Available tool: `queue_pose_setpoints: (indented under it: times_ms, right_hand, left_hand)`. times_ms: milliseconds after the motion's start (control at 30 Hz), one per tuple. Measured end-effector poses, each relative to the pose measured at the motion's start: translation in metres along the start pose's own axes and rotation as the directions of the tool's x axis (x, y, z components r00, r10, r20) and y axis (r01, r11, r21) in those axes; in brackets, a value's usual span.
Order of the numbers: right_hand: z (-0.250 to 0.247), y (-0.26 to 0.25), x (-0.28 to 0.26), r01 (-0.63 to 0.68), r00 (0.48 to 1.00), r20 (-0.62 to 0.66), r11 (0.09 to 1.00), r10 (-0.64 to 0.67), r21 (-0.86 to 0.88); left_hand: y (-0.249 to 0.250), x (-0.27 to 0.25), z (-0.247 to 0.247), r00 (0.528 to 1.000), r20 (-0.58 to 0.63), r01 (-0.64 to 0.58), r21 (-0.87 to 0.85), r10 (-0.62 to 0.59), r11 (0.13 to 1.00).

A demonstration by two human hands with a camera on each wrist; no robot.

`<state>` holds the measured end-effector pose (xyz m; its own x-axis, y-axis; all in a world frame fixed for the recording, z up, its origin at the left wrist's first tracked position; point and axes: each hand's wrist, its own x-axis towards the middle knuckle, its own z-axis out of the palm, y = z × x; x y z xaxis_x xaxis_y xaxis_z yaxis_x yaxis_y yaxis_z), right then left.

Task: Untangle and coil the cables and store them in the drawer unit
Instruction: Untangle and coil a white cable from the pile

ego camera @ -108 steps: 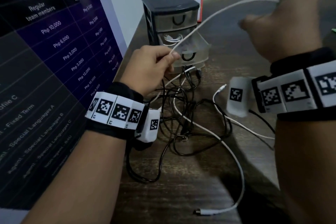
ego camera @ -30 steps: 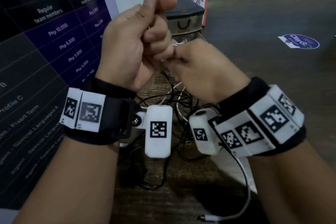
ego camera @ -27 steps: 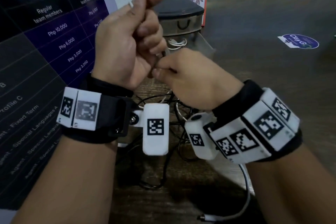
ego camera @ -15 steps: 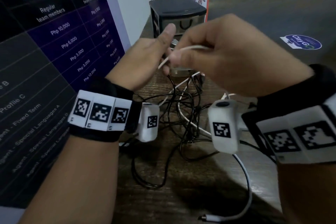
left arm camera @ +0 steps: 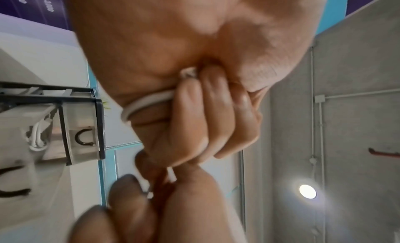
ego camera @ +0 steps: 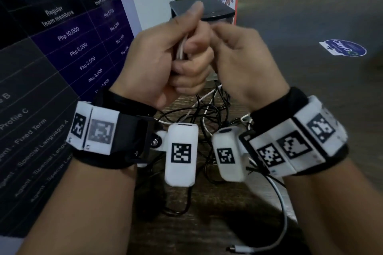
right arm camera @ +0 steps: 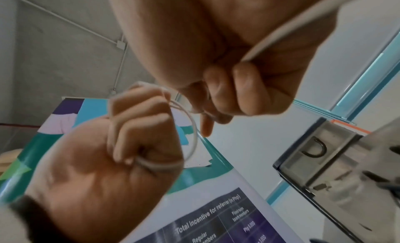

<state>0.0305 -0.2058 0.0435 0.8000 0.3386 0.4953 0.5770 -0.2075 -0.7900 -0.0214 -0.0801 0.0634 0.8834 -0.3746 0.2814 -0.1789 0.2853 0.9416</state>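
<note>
A purple incentive poster (ego camera: pixel 62 47) stands at far left. The left hand (ego camera: pixel 165 56) is clenched round coiled loops of white cable (ego camera: pixel 180 48), loops running roughly upright; the right hand (ego camera: pixel 238 62) pinches its free run. Both hide most of the drawer unit (ego camera: pixel 219 13) behind. Tangled black cables (ego camera: pixel 209 109) lie on the wooden surface (ego camera: pixel 310 16) below.

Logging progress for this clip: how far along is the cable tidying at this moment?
Done: one coiled white cable already lies in the open drawer of the dark-framed plastic drawer unit. In hand: the left hand grips loops of a thin white cable while the right hand pinches its strand to wind on more; its tail trails on the wooden table. Left: the tangle of black cables under the wrists.
</note>
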Motion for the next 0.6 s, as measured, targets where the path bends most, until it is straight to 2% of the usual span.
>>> queue_pose_setpoints:
  times_ms: [67, 133, 233, 300, 367, 433, 467, 500, 600]
  right_hand:
    - [0.005, 0.003, -0.003, -0.013, 0.990, 0.140, 0.995, 0.027, -0.098]
    - [0.005, -0.001, -0.008, -0.005, 0.950, 0.303, 0.979, 0.068, -0.205]
    - [0.002, -0.012, -0.012, 0.037, 0.905, 0.412, 0.946, 0.105, -0.323]
    - [-0.003, -0.017, -0.014, 0.052, 0.886, 0.448, 0.934, 0.121, -0.354]
    - [-0.010, -0.023, -0.016, 0.055, 0.873, 0.468, 0.927, 0.135, -0.371]
    - [-0.020, -0.031, -0.019, 0.067, 0.878, 0.468, 0.945, 0.096, -0.321]
    - [-0.026, -0.036, -0.019, 0.065, 0.891, 0.449, 0.957, 0.072, -0.283]
    - [-0.032, -0.039, -0.018, 0.064, 0.910, 0.412, 0.968, 0.044, -0.245]
    - [-0.045, -0.041, -0.014, 0.112, 0.967, 0.247, 0.979, -0.067, -0.172]
  left_hand:
    - [0.002, 0.001, -0.002, 0.997, -0.037, -0.069, -0.067, 0.067, 0.995]
    - [0.003, 0.001, -0.005, 0.984, -0.142, -0.123, -0.094, 0.109, 0.988]
    - [0.003, 0.002, -0.013, 0.938, -0.303, -0.199, -0.065, 0.170, 0.978]
    - [0.001, 0.003, -0.018, 0.895, -0.391, -0.207, 0.062, 0.215, 0.976]
    - [-0.002, 0.004, -0.024, 0.844, -0.458, -0.119, 0.347, 0.279, 0.930]
    - [-0.006, 0.003, -0.028, 0.824, -0.465, 0.080, 0.661, 0.323, 0.746]
    - [-0.008, 0.003, -0.029, 0.834, -0.458, 0.163, 0.737, 0.307, 0.656]
    - [-0.009, 0.003, -0.029, 0.843, -0.465, 0.217, 0.755, 0.271, 0.619]
    - [-0.008, 0.001, -0.018, 0.872, -0.473, 0.274, 0.681, 0.124, 0.679]
